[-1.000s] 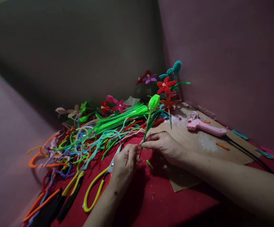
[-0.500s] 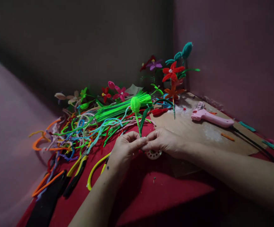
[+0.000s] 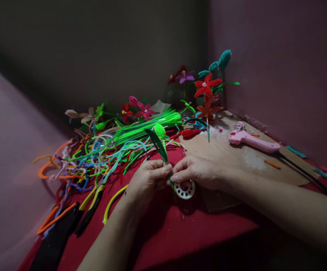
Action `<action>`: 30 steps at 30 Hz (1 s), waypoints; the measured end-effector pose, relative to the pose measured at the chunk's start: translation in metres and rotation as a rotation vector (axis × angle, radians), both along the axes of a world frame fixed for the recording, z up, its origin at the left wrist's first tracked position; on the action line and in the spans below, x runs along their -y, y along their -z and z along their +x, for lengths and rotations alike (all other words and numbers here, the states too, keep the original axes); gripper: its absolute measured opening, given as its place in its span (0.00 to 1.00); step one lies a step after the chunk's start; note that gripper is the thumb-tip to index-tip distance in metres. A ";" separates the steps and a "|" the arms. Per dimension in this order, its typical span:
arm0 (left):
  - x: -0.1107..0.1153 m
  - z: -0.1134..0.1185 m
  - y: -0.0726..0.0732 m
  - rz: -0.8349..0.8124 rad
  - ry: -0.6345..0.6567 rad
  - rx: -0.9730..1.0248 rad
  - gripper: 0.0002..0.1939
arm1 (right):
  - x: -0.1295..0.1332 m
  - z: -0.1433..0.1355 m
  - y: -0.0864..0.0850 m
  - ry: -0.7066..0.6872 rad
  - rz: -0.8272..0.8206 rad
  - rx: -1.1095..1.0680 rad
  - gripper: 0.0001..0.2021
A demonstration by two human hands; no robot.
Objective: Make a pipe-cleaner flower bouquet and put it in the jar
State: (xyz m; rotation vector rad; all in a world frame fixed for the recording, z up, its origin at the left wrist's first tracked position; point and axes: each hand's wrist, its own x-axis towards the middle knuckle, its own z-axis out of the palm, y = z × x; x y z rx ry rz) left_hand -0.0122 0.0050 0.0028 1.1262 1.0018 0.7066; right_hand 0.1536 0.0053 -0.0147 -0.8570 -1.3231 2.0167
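So the left hand [image 3: 153, 174] has thumb and fingertips pinched on the green flower's [image 3: 160, 131] stem. Right hand's [image 3: 193, 171] thumb and finger are closed just beside it, seemingly with the white spool [image 3: 184, 196] under curled fingers. I'd worry about the dark leaf [image 3: 158, 145] twisting round if that left pinch goes slack. Flower's in the middle, in front of the green bundle [image 3: 149, 126], long axis near to far, bud end far, leaning slightly left.
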 end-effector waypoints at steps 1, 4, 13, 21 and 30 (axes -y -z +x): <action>0.000 -0.001 0.000 -0.005 0.017 0.014 0.12 | -0.001 0.001 0.000 -0.013 -0.015 -0.011 0.05; 0.000 -0.002 -0.001 -0.010 0.046 0.054 0.11 | -0.002 0.002 0.001 -0.056 -0.043 -0.050 0.07; -0.001 -0.003 -0.003 -0.026 0.061 0.169 0.11 | 0.001 -0.002 0.007 -0.048 -0.010 -0.095 0.08; 0.002 0.001 -0.009 0.038 -0.043 0.089 0.13 | 0.001 -0.002 0.003 0.108 0.103 -0.011 0.08; 0.006 0.006 -0.011 0.232 -0.066 -0.247 0.13 | 0.001 -0.005 0.009 0.046 0.102 0.082 0.06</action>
